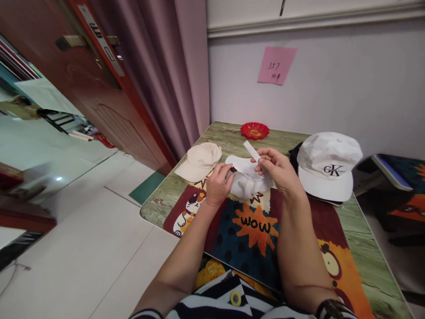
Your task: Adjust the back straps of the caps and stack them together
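A white baseball cap [245, 187] is between my hands above the table mat, with its brim on the far side. My left hand [219, 182] pinches the cap's left edge, where a small dark brown patch shows between the fingers. My right hand [275, 166] grips a flat white strap [251, 150] between thumb and fingers, its free end sticking up to the left. Whether the strap joins the cap is hidden behind the fingers. Left of my left hand lies a beige cap [201, 160]. On the right stands a stack of caps topped by a white cap with black letters [328, 166].
A red scalloped dish [254, 130] sits at the back of the wood-patterned table [360, 239]. Under my arms lies a colourful cartoon mat [232, 235]. A pink note [277, 65] is on the wall. To the left are a purple curtain [166, 66] and an open brown door [109, 106].
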Action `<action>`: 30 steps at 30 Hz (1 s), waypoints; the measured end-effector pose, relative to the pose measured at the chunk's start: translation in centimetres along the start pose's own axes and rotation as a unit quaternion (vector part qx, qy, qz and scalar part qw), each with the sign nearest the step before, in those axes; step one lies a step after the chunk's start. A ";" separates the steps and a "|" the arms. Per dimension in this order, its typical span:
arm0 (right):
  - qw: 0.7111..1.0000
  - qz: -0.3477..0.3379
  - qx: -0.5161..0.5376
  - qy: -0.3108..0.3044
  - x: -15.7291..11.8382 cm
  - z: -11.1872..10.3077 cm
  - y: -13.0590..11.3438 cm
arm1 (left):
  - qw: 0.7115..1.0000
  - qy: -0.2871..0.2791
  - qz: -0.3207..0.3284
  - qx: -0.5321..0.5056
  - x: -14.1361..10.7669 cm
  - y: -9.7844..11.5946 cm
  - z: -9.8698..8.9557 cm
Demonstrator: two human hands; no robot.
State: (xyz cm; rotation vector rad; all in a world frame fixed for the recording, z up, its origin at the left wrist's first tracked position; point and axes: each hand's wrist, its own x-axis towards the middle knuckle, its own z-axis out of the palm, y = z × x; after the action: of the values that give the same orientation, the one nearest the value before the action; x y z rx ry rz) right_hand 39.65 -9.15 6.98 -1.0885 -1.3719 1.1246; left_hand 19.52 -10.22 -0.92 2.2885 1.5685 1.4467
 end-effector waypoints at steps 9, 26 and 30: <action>0.996 0.008 -0.087 0.011 0.5 0.0 0.9 | 1.000 -0.016 0.002 -0.005 0.6 0.3 1.3; 0.967 -0.012 -0.249 -0.054 1.6 0.7 3.0 | 0.998 0.011 -0.033 -0.058 1.0 0.2 1.1; 0.976 -0.010 -0.209 -0.057 1.7 1.0 3.3 | 0.995 -0.012 -0.030 -0.093 1.1 0.0 1.0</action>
State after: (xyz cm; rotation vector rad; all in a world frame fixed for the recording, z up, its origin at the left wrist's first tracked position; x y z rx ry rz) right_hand 38.68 -6.99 3.92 -1.3183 -1.7583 0.9148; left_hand 20.30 -8.96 -0.78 2.1288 1.4163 1.4763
